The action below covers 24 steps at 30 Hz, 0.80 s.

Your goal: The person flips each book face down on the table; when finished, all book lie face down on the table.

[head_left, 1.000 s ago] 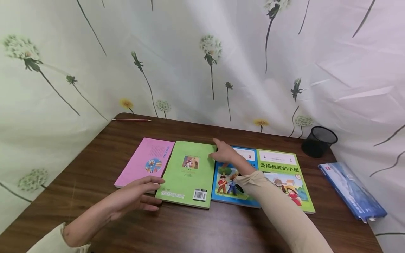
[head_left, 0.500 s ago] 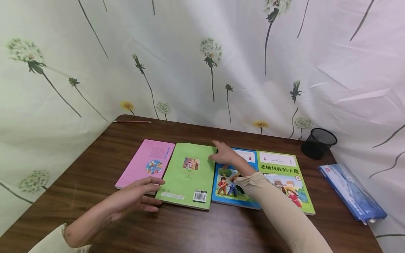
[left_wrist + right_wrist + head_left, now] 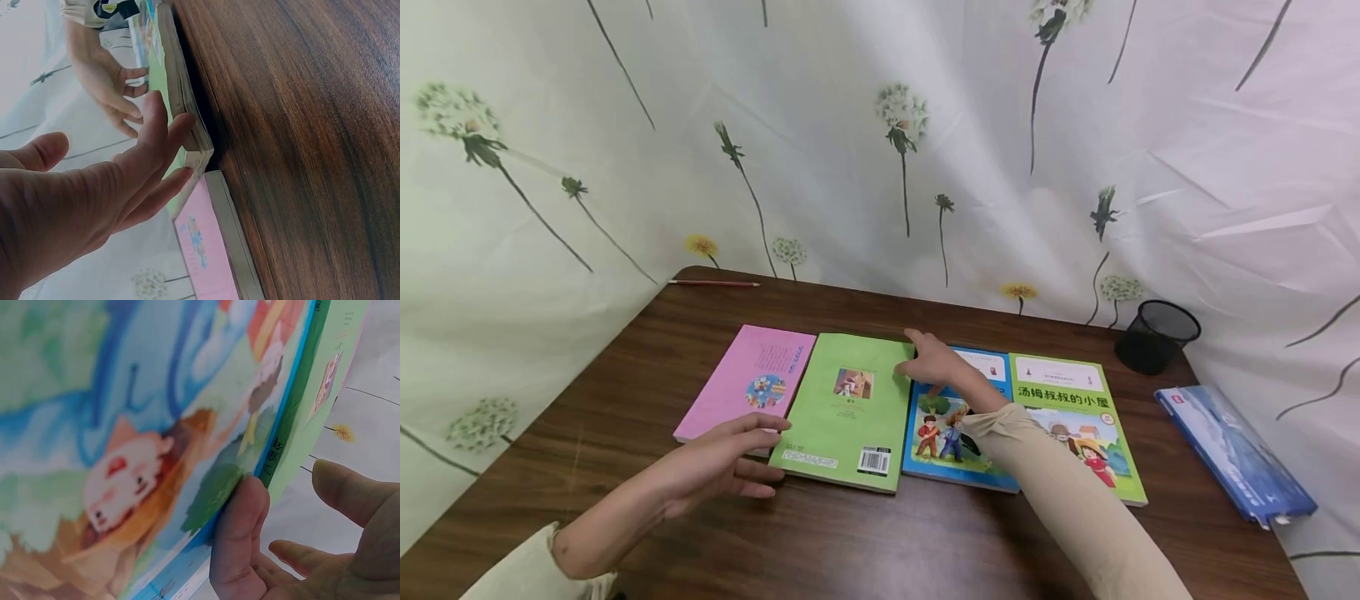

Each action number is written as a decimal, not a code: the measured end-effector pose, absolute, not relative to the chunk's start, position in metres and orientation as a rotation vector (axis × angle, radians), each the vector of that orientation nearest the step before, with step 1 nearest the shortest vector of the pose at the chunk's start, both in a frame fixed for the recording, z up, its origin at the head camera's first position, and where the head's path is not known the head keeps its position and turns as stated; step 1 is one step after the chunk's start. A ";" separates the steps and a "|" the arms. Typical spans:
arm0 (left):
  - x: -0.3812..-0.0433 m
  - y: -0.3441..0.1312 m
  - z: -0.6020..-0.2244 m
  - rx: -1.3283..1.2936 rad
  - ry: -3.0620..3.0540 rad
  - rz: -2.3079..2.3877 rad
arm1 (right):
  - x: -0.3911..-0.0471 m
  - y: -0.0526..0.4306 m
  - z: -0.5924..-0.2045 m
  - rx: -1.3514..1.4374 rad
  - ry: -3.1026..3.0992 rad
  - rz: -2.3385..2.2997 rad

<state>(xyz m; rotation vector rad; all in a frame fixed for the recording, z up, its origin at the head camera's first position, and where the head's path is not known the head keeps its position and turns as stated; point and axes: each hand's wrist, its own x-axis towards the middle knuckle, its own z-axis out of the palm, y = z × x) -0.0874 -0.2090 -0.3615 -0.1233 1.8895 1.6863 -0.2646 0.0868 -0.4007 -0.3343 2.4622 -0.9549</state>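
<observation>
Four-sided books lie in a row on the table. My left hand point(image 3: 722, 467) is at the near left corner of the green book point(image 3: 842, 433), fingers loosely extended; the left wrist view shows the fingertips against or very near its page edge. My right hand point(image 3: 936, 362) is at that book's far right corner, thumb and fingers spread apart. In the right wrist view its fingers point(image 3: 240, 525) lie beside the edge of the blue illustrated book point(image 3: 156, 462). A pink book point(image 3: 730, 400) lies left of the green one. Rightmost is a yellow-green book point(image 3: 1060, 392), partly hidden by my right sleeve.
A red pencil point(image 3: 715, 283) lies along the table's far left edge. At the back right stands a black mesh pen cup point(image 3: 1150, 337). A blue-and-white package point(image 3: 1232, 454) lies near the right edge. A dandelion-print curtain point(image 3: 850, 192) hangs behind the table point(image 3: 835, 550).
</observation>
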 end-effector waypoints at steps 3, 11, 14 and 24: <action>-0.088 -0.209 -0.362 -0.116 1.888 1.685 | -0.264 0.087 -0.401 -0.332 2.466 -0.957; -0.087 -0.215 -0.365 -0.110 1.923 1.656 | -0.267 0.094 -0.402 -0.375 2.445 -1.001; -0.087 -0.222 -0.364 -0.077 1.999 1.593 | -0.267 0.109 -0.398 -0.389 2.454 -1.050; -0.106 -0.199 -0.354 0.123 2.074 1.438 | -0.266 0.189 -0.389 -0.273 2.570 -0.891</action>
